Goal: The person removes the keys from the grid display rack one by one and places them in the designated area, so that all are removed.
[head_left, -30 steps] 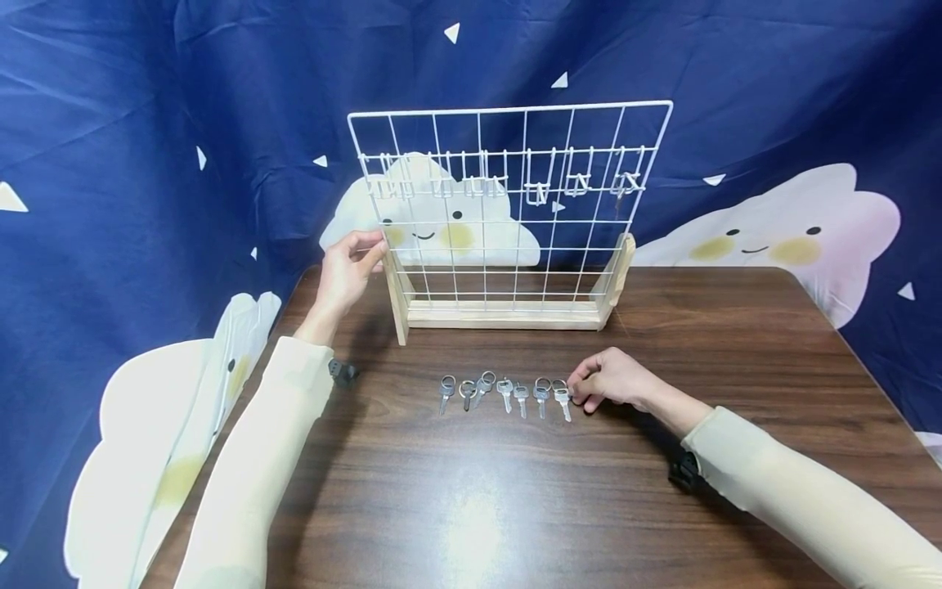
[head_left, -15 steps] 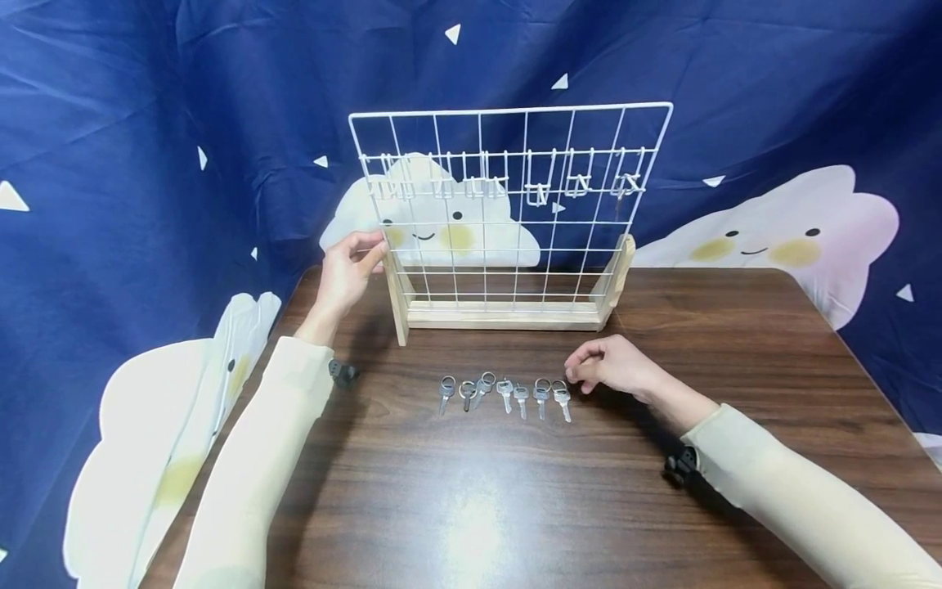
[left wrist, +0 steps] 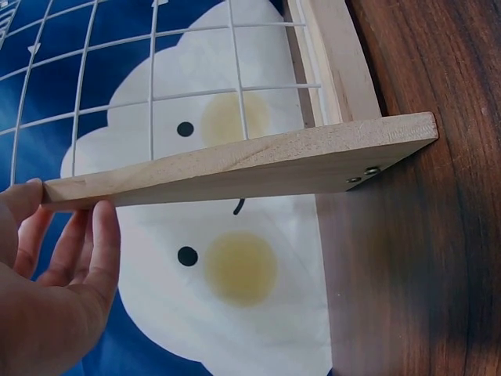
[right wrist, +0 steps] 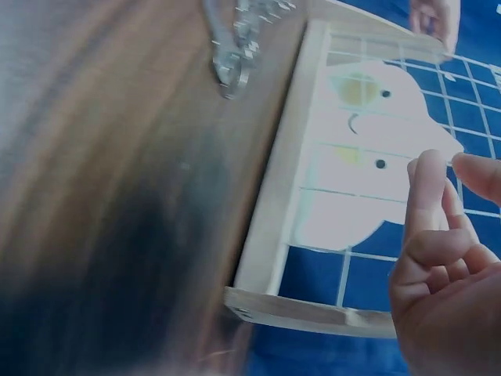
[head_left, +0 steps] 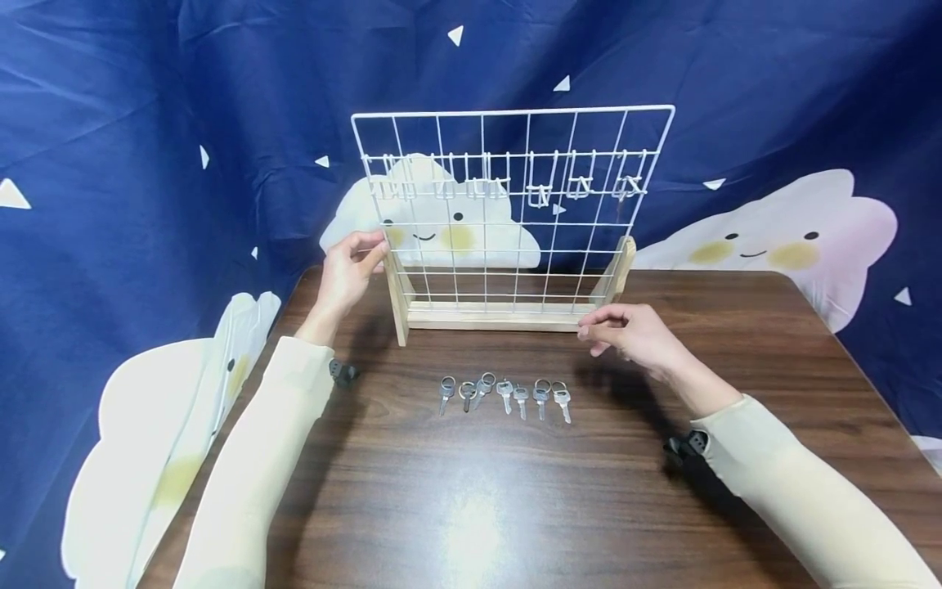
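Observation:
A white wire grid rack (head_left: 515, 222) on a wooden stand is upright at the back of the table. My left hand (head_left: 347, 266) pinches the top of its left wooden side post (left wrist: 235, 164) between thumb and fingers. Several metal keys with rings (head_left: 504, 393) lie in a row in front of the rack. My right hand (head_left: 639, 334) is above the table by the stand's right end, fingers loosely bent. In the right wrist view its thumb and index fingertip (right wrist: 429, 168) stand apart, with nothing visible between them.
Several white wire hooks (head_left: 540, 190) hang on the grid's upper part. The stand's wooden base bar (head_left: 500, 316) lies between the side posts. Behind the brown wood table (head_left: 471, 483) hangs a blue curtain (head_left: 243, 106) with cloud prints.
My right hand has left the right end of the key row and moved up and away toward the stand's right end. The keys and my left hand look unmoved.

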Action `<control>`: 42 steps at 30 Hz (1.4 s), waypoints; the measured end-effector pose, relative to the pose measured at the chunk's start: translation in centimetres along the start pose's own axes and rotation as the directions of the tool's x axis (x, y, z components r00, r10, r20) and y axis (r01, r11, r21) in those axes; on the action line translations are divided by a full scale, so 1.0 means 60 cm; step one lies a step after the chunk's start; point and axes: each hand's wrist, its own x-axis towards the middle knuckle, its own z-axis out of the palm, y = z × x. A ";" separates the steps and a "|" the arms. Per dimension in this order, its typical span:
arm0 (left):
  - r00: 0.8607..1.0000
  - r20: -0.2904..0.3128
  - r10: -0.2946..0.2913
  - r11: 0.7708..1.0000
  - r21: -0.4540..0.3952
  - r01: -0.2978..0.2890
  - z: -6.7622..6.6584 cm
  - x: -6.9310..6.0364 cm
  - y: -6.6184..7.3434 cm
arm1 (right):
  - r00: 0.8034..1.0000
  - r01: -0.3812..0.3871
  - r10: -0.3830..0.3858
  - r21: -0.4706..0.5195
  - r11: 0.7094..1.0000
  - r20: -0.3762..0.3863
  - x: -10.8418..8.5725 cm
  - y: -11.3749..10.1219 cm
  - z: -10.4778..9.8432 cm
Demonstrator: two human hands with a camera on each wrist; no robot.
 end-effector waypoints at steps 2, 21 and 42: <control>1.000 0.004 0.002 1.000 0.000 -0.002 0.000 0.000 -0.001 | 1.000 0.019 -0.019 0.013 1.000 -0.024 0.000 -0.008 -0.007; 1.000 0.001 -0.003 1.000 0.003 0.003 0.000 0.000 0.002 | 0.957 0.176 -0.126 0.179 0.968 -0.260 0.007 -0.073 -0.041; 1.000 0.011 0.015 1.000 0.014 -0.015 -0.001 -0.001 0.003 | 0.857 0.425 -0.169 0.483 0.765 -0.487 0.037 -0.124 -0.063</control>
